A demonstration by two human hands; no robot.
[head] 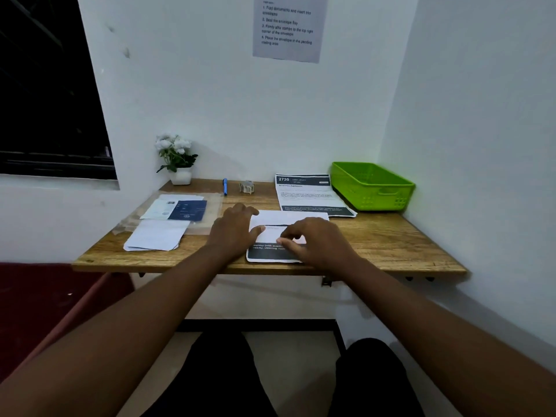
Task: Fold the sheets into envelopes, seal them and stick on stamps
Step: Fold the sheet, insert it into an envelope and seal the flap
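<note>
A printed sheet [272,254], partly folded, lies at the front middle of the wooden desk [391,245]; its dark printed band faces me at the near edge. My left hand [233,228] presses flat on the sheet's left side, fingers spread. My right hand [316,239] rests on the right side, its fingertips pinching at the folded edge. Another printed sheet [310,194] lies flat behind. A stack of white envelopes [156,236] sits at the left. A small roll of stamps [247,187] stands near the wall.
A green plastic basket [373,185] stands at the back right corner. A blue pen [225,186], a potted white flower [177,159] and a clear sleeve holding a blue and white card [180,209] are at the back left. An instruction sheet [288,25] hangs on the wall.
</note>
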